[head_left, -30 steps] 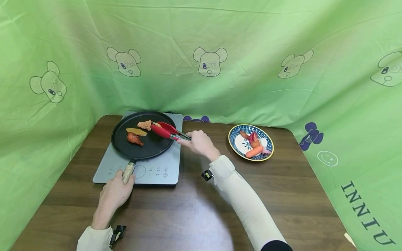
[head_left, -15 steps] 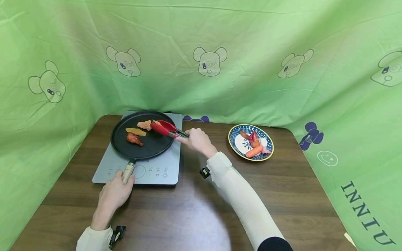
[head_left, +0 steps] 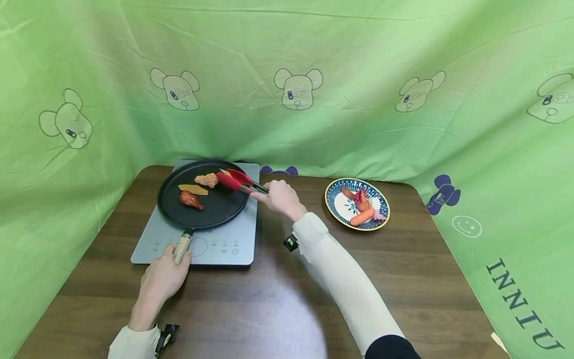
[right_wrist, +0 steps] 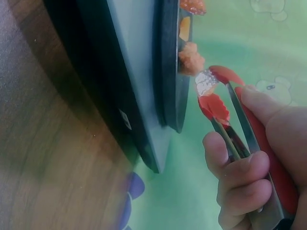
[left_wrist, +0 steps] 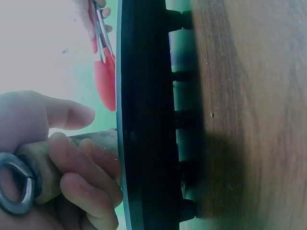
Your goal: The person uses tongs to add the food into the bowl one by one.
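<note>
Red tongs [head_left: 229, 182] sit in the right hand [head_left: 281, 198], its fingers curled round one arm and its thumb laid along the other, so that their ends pinch a small, pale piece [right_wrist: 206, 82]. The left hand [head_left: 163, 274] grips the pan's handle [head_left: 182, 248], fingers wrapped round it while the thumb stands a little apart; a metal ring [left_wrist: 29, 189] shows at the handle's end.

Over the last second the tongs have shifted slightly clear of the nugget [head_left: 207, 180], while the left hand and the pan [head_left: 219, 207] have hardly moved. That suggests the piece is being handled just above the pan, not resting on it, with the left hand keeping the pan steady.

Whitish and glossy, the piece hangs over the pan's right side, just beside the nugget; what food it is cannot be told. The nugget is rough and pinkish tan. Nearer the handle lie a flat yellow strip [head_left: 193, 189] and a shiny brown drumstick [head_left: 191, 200].

Beneath the pan is a grey hob [head_left: 242, 239]. Well apart, to the right on the brown surface [head_left: 278, 304], a patterned plate [head_left: 336, 202] bears a sausage [head_left: 362, 217] and other small foods. Green cloth [head_left: 242, 129] hangs behind.
</note>
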Available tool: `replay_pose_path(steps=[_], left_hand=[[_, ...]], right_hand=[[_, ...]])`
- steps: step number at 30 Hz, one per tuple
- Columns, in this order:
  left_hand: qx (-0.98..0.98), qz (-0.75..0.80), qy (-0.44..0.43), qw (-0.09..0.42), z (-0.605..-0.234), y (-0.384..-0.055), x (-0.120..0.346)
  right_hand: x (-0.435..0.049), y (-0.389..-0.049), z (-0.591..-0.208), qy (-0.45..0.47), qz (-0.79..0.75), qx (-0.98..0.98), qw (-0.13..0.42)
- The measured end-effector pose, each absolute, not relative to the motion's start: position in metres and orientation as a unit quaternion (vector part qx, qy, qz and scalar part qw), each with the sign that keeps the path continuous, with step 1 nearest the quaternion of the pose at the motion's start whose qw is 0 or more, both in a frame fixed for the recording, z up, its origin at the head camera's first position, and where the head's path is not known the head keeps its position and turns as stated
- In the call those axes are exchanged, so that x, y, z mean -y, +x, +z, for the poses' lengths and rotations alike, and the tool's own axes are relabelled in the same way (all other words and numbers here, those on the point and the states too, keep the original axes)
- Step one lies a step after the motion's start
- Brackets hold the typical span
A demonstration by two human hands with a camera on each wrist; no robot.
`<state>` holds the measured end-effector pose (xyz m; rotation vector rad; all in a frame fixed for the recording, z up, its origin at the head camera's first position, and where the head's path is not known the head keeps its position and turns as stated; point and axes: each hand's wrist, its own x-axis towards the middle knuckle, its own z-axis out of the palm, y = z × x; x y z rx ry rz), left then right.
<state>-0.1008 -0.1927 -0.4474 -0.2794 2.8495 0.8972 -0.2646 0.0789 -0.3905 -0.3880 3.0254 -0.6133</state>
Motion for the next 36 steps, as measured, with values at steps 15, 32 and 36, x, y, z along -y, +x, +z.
replay_pose_path(steps=[15,32,36], left_hand=[[-0.945,0.304,-0.093,0.073,-0.448,-0.099,0.194],[-0.947,0.302,-0.092,0.067,-0.449,-0.101,0.193],[-0.947,0.302,-0.091,0.067,-0.449,-0.101,0.193]], right_hand=[[-0.074,-0.274,-0.395,-0.122,-0.192,-0.973,0.033],[-0.070,-0.278,-0.400,-0.119,-0.205,-0.971,0.035],[-0.070,-0.278,-0.402,-0.117,-0.216,-0.969,0.038]])
